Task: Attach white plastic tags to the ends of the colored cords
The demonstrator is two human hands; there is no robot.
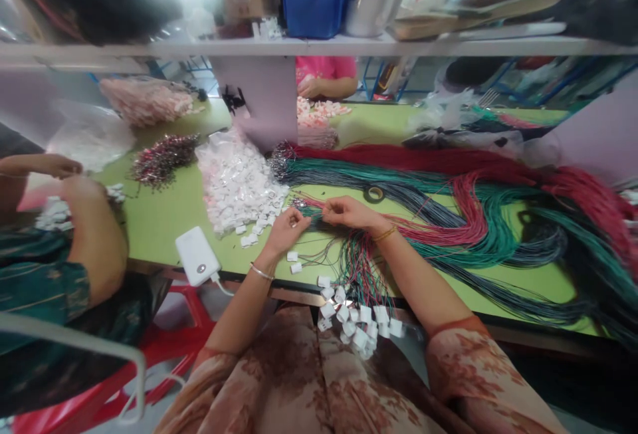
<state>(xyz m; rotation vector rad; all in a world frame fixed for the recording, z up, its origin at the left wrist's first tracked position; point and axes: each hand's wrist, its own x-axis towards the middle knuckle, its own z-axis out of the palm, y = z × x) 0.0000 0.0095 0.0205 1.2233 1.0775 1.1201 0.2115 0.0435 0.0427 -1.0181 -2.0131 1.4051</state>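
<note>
My left hand is closed in a pinch over the table; whatever lies between its fingertips is too small to make out. Just right of it, my right hand pinches at the ends of thin wires, which run between and behind my fingers. Metal-tipped wire ends lie just beyond the left fingers. Below my hands, a bunch of red, green and black wires with white plastic connectors hangs over the table edge. Two loose-lying white connectors rest near my left wrist.
A clear bag of white connectors sits left of my hands, a white power bank nearer the edge. Long red, green and dark wire bundles stretch right. Black tape lies behind. Another person's arm is at left.
</note>
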